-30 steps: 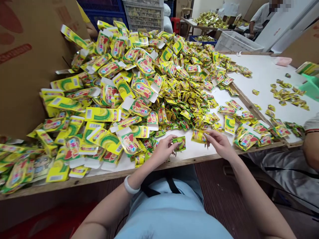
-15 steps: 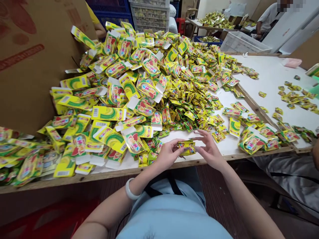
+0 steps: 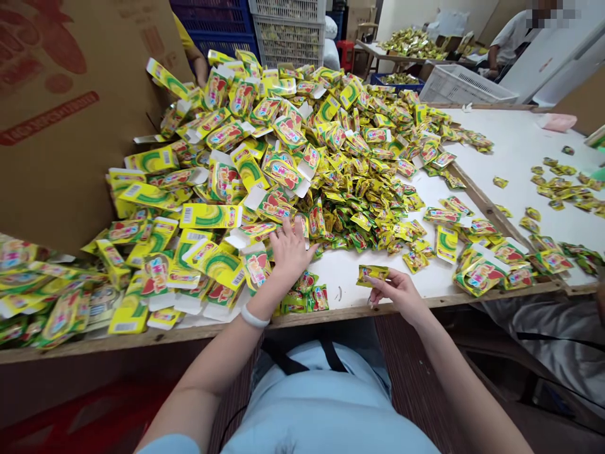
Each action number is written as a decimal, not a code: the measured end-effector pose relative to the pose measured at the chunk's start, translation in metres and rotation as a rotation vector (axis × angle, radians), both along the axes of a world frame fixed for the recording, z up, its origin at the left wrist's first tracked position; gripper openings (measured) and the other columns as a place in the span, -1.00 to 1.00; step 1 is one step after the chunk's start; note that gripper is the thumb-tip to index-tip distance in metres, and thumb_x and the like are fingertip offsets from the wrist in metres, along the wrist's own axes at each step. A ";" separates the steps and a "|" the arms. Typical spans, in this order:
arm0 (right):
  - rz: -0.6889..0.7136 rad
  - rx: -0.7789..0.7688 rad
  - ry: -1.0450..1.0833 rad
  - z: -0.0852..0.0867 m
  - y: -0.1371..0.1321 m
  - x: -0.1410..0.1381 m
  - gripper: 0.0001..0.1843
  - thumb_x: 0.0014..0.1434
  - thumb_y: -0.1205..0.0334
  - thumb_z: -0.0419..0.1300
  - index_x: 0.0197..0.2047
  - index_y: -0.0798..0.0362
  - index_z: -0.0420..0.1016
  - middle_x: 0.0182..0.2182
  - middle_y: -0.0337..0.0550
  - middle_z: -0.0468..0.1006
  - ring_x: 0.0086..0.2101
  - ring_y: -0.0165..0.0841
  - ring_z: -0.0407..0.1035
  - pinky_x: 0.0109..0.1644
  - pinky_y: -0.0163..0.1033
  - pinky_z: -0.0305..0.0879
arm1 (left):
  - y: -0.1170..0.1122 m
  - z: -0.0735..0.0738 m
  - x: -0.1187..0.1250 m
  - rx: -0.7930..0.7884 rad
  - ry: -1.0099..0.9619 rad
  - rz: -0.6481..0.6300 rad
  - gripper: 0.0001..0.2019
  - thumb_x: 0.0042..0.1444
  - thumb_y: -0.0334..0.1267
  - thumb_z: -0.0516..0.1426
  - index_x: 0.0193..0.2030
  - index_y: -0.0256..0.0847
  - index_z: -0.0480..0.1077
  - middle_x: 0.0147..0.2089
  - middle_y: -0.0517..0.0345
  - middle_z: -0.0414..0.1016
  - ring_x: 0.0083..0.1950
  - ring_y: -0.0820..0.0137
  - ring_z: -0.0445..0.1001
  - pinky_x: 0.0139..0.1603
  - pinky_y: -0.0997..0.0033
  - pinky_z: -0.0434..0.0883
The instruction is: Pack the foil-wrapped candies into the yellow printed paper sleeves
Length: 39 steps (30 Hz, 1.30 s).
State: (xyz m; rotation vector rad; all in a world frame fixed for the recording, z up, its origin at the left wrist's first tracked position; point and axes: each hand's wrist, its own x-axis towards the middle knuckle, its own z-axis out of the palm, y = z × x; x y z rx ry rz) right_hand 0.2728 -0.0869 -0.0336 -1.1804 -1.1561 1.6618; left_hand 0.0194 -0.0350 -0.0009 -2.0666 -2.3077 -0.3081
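My right hand (image 3: 396,291) pinches a small stack of yellow-green sachets (image 3: 373,274) just above the white table (image 3: 345,268) near its front edge. My left hand (image 3: 289,247) lies spread on the edge of a big heap of flat yellow-green cartons (image 3: 210,217), fingers stretched over one carton. A large pile of loose sachets (image 3: 373,183) rises behind both hands. A white bangle sits on my left wrist.
A brown cardboard box (image 3: 57,120) stands at the left. Plastic crates (image 3: 288,25) are at the back. A second white table (image 3: 520,145) with scattered sachets lies to the right, with a white basket (image 3: 463,85) behind it. A seated person's legs (image 3: 553,328) are at the right.
My left hand let go of the sachets and reached forward-left onto the cartons. My right hand now holds the sachet stack alone.
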 end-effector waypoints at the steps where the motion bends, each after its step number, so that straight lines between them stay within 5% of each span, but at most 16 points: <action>1: 0.006 -0.006 0.008 0.000 -0.001 -0.001 -0.58 0.01 -0.04 0.44 -0.21 0.13 0.57 -0.60 -0.21 0.56 -0.61 -0.38 0.44 -0.51 -0.28 0.46 | 0.005 -0.003 0.000 -0.024 0.031 -0.009 -0.29 0.22 -0.04 0.12 0.38 -0.45 0.08 0.39 -0.55 0.10 0.20 -0.25 0.32 0.17 -0.14 0.18; 5: 0.019 -0.007 0.064 0.007 -0.006 -0.004 -0.60 -0.01 0.01 0.46 -0.20 0.10 0.58 -0.49 -0.18 0.61 -0.58 -0.38 0.47 -0.54 -0.28 0.46 | 0.007 -0.006 -0.012 0.004 0.034 -0.077 -0.34 0.24 -0.18 0.04 0.41 -0.45 0.00 0.35 -0.49 0.17 0.18 -0.16 0.37 0.17 -0.08 0.21; 8: 0.035 -0.059 0.197 0.010 -0.003 -0.001 -0.64 -0.01 0.08 0.48 -0.20 0.07 0.56 -0.33 -0.17 0.64 -0.54 -0.40 0.50 -0.54 -0.32 0.47 | -0.011 0.019 -0.031 0.046 -0.082 -0.279 -0.39 0.22 -0.23 0.05 0.38 -0.33 0.03 0.34 -0.31 0.22 0.31 -0.04 0.28 0.26 0.01 0.21; 12: 0.176 -0.192 0.404 -0.006 0.012 -0.009 -0.70 0.07 0.11 0.44 -0.22 0.06 0.51 -0.43 -0.24 0.61 -0.51 -0.40 0.53 -0.51 -0.38 0.47 | -0.041 0.062 -0.041 -0.077 -0.376 -0.668 -0.45 0.20 -0.25 0.12 0.31 -0.17 0.11 0.34 -0.11 0.27 0.34 0.13 0.29 0.31 0.13 0.28; 16: 0.242 -0.228 0.463 -0.023 0.022 -0.034 -0.58 -0.02 0.05 0.48 -0.19 0.06 0.48 -0.40 -0.23 0.61 -0.52 -0.43 0.50 -0.58 -0.43 0.39 | -0.045 0.068 -0.037 -0.193 -0.740 -0.857 -0.45 0.19 -0.30 0.16 0.31 -0.15 0.13 0.18 -0.06 0.43 0.21 0.23 0.44 0.26 0.16 0.38; 22: 0.185 -0.195 0.542 -0.018 0.004 -0.050 -0.60 0.04 -0.01 0.44 -0.18 0.02 0.44 -0.39 -0.32 0.57 -0.56 -0.56 0.40 -0.61 -0.51 0.29 | -0.033 0.027 -0.011 -0.151 -1.258 -0.748 -0.29 0.00 -0.18 0.34 0.31 -0.13 0.26 0.29 -0.09 0.36 0.32 0.09 0.34 0.25 0.15 0.39; 28: 0.263 -0.174 0.445 0.016 -0.015 -0.044 -0.67 0.06 0.06 0.44 -0.27 0.08 0.47 -0.55 -0.29 0.52 -0.61 -0.46 0.41 -0.58 -0.39 0.39 | -0.042 -0.006 0.022 -0.354 -1.718 -0.495 -0.60 0.08 -0.14 0.27 0.04 -0.27 0.46 0.00 -0.04 0.59 0.03 0.20 0.55 0.10 0.20 0.46; 31: 0.133 0.008 0.296 0.043 -0.013 -0.019 -0.70 0.05 0.09 0.45 -0.27 0.06 0.50 -0.58 -0.32 0.49 -0.65 -0.46 0.37 -0.62 -0.37 0.39 | -0.046 0.001 0.013 -0.471 -1.801 -0.475 -0.65 -0.08 -0.26 0.33 -0.12 -0.30 0.49 -0.20 0.05 0.63 -0.14 0.26 0.57 0.00 0.25 0.48; 35: -0.156 0.354 0.177 0.071 -0.005 0.002 -0.73 0.08 0.10 0.43 -0.23 0.00 0.49 -0.48 -0.30 0.52 -0.67 -0.47 0.33 -0.69 -0.32 0.34 | -0.054 0.023 0.013 -0.640 -1.702 -0.543 -0.65 -0.07 -0.10 0.36 -0.24 -0.30 0.47 -0.32 0.08 0.58 -0.30 0.33 0.54 -0.24 0.38 0.48; 39: -0.100 0.534 0.098 0.090 0.000 -0.016 -0.76 0.12 0.16 0.41 -0.19 -0.01 0.49 -0.35 -0.26 0.49 -0.60 -0.49 0.33 -0.62 -0.31 0.32 | -0.066 0.029 0.027 -0.683 -1.623 -0.605 -0.55 -0.03 0.06 0.34 -0.21 -0.29 0.40 -0.34 0.13 0.49 -0.40 0.44 0.46 -0.30 0.41 0.45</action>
